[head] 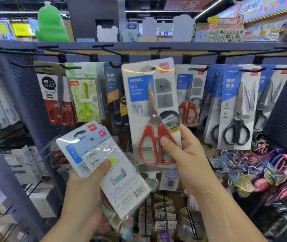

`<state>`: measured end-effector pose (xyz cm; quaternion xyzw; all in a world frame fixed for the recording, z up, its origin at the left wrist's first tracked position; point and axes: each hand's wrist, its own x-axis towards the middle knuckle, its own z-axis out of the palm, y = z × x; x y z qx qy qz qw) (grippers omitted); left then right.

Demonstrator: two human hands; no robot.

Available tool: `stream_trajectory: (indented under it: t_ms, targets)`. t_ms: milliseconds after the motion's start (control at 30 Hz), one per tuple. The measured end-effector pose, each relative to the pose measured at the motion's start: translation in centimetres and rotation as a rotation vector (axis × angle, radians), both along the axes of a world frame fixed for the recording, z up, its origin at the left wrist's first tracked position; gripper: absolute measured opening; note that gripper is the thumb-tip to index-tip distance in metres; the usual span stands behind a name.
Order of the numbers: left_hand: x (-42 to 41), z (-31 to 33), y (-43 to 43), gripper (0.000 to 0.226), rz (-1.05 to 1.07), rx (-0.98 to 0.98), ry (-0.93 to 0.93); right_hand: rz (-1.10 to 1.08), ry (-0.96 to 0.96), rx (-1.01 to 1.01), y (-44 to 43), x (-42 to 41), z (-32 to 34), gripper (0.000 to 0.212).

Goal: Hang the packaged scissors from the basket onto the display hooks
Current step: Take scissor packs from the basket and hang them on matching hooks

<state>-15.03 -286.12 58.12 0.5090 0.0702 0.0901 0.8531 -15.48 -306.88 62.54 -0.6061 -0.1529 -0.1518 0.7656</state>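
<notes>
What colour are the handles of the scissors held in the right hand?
Red handles, pinched through the pack by the right hand; the head view shows them best.

Hands: two, the left hand and the right hand.
In right hand: one red-handled pack.
In left hand: a stack of at least two packs; full count hidden.
Hung, red handles: two, a black-card pack and a blue-card pack.
Hung, green handles: one green pack.
Hung, dark card: one dark pack showing in front.
Hung, black handles: several black-handled packs, overlapped; count unclear.
</notes>
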Motion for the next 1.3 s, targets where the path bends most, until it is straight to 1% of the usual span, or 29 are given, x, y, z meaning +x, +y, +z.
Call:
stream_trajectory:
  t_ms: [100, 233, 300, 400, 500, 567, 667, 700, 767, 800, 833, 867, 933, 967, 1000, 1067, 1133, 1167, 1233, 1300]
  targets:
    - [0.3, 0.1, 0.5, 0.039, 0.015, 0.008, -0.017, -0.12, 0.012, 0.011, 0.2, 1.0, 0.3, 0.015]
    - [0.3, 0.4, 0.6, 0.042, -0.009, 0.003, -0.047, -0.215, 0.076, -0.099, -0.1, 3.2, 0.1, 0.01]
    - [0.3, 0.6, 0.5, 0.04, -0.018, 0.003, -0.056, -0.307, 0.111, -0.17, -0.2, 4.8, -0.1, 0.005]
    - [0.4, 0.7, 0.5, 0.036, -0.026, 0.002, -0.074, -0.469, 0.168, -0.34, -0.3, 7.1, 0.2, 0.014]
    - [0.3, 0.8, 0.7, 0.044, -0.049, 0.007, -0.084, -0.538, 0.215, -0.482, -0.6, 8.9, 0.3, 0.021]
    - [0.2, 1.0, 1.0, 0.05, -0.069, 0.01, -0.086, -0.558, 0.224, -0.509, -1.1, 9.3, 0.1, 0.021]
    - [0.0, 1.3, 1.2, 0.049, -0.09, 0.02, -0.084, -0.606, 0.22, -0.493, -1.4, 8.5, -0.2, 0.02]
    - [0.0, 1.3, 1.3, 0.049, -0.1, 0.017, -0.087, -0.656, 0.203, -0.482, -1.3, 7.9, -0.4, 0.024]
    - [0.0, 1.4, 1.3, 0.049, -0.116, 0.003, -0.086, -0.777, 0.098, -0.473, -0.6, 5.8, -0.7, 0.036]
    - [-0.1, 1.4, 1.3, 0.049, -0.122, 0.004, -0.083, -0.789, 0.043, -0.48, 0.1, 4.6, -0.7, 0.038]
    - [-0.1, 1.4, 1.1, 0.048, -0.124, 0.012, -0.082, -0.727, 0.024, -0.499, 1.0, 3.4, -0.8, 0.042]
    - [-0.1, 1.4, 1.0, 0.048, -0.121, 0.019, -0.08, -0.594, 0.051, -0.53, 2.0, 2.2, -0.9, 0.048]
    - [-0.1, 1.2, 0.4, 0.048, -0.107, 0.017, -0.065, -0.275, 0.159, -0.63, 4.1, 0.2, -1.2, 0.071]
    - [-0.1, 1.1, 0.1, 0.05, -0.098, 0.007, -0.054, -0.178, 0.173, -0.685, 4.9, -0.4, -1.5, 0.077]
    - [-0.1, 0.9, -0.2, 0.053, -0.094, -0.002, -0.045, -0.146, 0.158, -0.725, 5.5, -0.6, -2.1, 0.076]
    - [-0.2, 0.7, -0.5, 0.06, -0.093, -0.016, -0.032, -0.179, 0.14, -0.699, 6.0, -0.9, -2.8, 0.06]
    - [-0.4, 0.3, -0.5, 0.061, -0.1, -0.02, -0.031, -0.192, 0.18, -0.549, 6.0, -1.2, -3.1, 0.045]
    - [-0.5, 0.2, -0.5, 0.058, -0.11, -0.019, -0.031, -0.178, 0.208, -0.453, 5.9, -1.3, -3.3, 0.04]
    - [-0.7, -0.2, -0.5, 0.047, -0.12, -0.013, -0.029, -0.153, 0.256, -0.296, 6.0, -1.4, -3.5, 0.036]
    - [-0.7, -0.7, -0.3, 0.038, -0.098, -0.003, -0.013, -0.158, 0.294, -0.194, 6.0, -1.3, -3.5, 0.031]
